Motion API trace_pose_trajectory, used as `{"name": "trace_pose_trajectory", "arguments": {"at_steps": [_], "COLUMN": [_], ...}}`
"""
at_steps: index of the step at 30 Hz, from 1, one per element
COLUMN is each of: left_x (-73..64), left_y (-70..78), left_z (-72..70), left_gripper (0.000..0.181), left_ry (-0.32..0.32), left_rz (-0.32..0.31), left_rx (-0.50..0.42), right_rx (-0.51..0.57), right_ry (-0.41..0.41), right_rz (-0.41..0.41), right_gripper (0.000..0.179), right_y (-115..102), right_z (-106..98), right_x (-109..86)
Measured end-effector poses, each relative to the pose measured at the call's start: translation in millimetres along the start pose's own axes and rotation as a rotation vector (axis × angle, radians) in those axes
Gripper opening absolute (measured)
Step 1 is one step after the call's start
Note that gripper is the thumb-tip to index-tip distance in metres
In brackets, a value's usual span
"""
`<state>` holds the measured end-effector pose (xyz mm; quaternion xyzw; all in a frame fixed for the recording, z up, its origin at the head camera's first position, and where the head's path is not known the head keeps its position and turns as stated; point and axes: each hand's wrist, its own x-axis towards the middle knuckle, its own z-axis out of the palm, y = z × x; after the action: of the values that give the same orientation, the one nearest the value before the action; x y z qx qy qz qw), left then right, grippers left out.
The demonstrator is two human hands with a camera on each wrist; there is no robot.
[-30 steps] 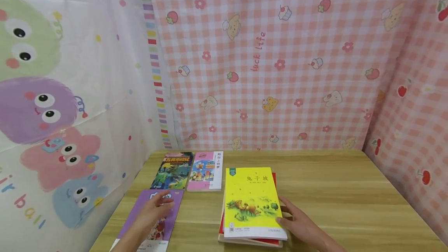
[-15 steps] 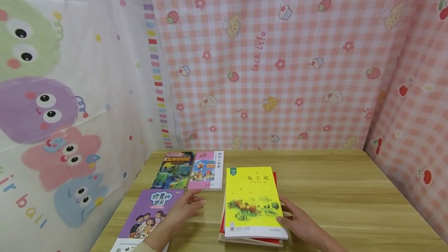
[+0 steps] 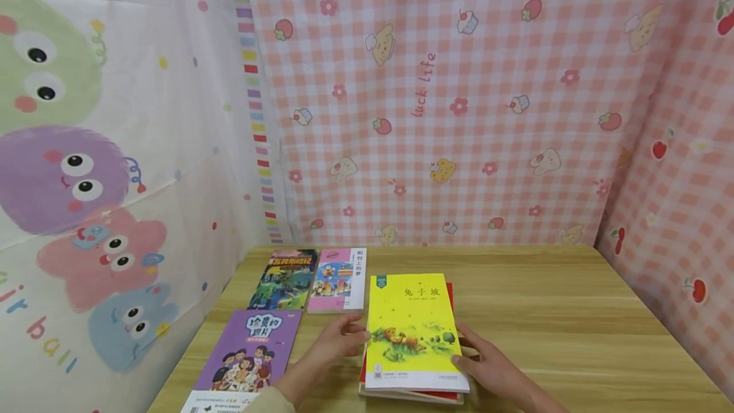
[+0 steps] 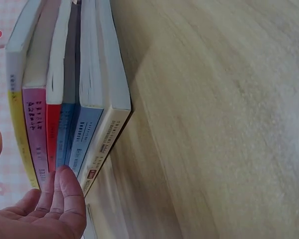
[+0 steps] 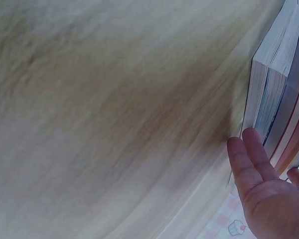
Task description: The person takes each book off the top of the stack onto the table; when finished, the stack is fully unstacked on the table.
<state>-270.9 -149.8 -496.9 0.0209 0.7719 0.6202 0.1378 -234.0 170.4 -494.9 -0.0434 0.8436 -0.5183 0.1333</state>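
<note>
The stack of books lay flat on the near middle of the wooden surface, between the person's two hands. The left hand had its fingers relaxed and fairly straight at the left side, by the coloured spines; I couldn't tell whether the fingertips quite touched them. The right hand was at the page edges on the right, fingers extended and slightly apart, thumb at the top cover's rim. Uppermost sat a yellow book, with a red book peeping out beneath. Left of the stack, well apart, was a purple book; beyond it, a dark green book and a pink book lay side by side. A checked cloth hung at the far side.
</note>
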Motion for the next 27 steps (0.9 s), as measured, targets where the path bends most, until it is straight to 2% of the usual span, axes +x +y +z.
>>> {"name": "trace_pose_trajectory", "arguments": {"at_steps": [3, 9, 14, 17, 23, 27], "left_x": [3.0, 5.8, 7.8, 7.4, 0.7, -5.2], "left_y": [-2.1, -6.3, -5.6, -4.3, -2.0, -2.6], "left_z": [2.4, 6.5, 8.1, 8.8, 8.0, 1.4], "left_gripper": [0.067, 0.059, 0.058, 0.059, 0.058, 0.06], "left_ry": [-0.001, -0.027, -0.019, -0.013, 0.013, 0.014], "left_rz": [-0.018, 0.004, -0.008, -0.009, 0.021, 0.037], "left_rx": [0.008, -0.01, 0.017, 0.0, -0.072, -0.111], "right_rx": [0.004, 0.026, 0.009, -0.009, -0.016, -0.015], "right_ry": [-0.021, -0.058, 0.014, 0.056, 0.058, 0.056], "right_rz": [-0.017, -0.098, -0.052, -0.027, -0.008, 0.015], "right_gripper": [0.075, 0.071, 0.056, 0.051, 0.056, 0.064], "right_y": [-0.2, 0.3, 0.5, 2.0, 3.4, 2.8], "right_z": [0.7, 1.1, 2.0, 3.5, 5.5, 6.7], "right_x": [-2.5, -6.5, -3.8, -1.6, 0.8, 1.8]}}
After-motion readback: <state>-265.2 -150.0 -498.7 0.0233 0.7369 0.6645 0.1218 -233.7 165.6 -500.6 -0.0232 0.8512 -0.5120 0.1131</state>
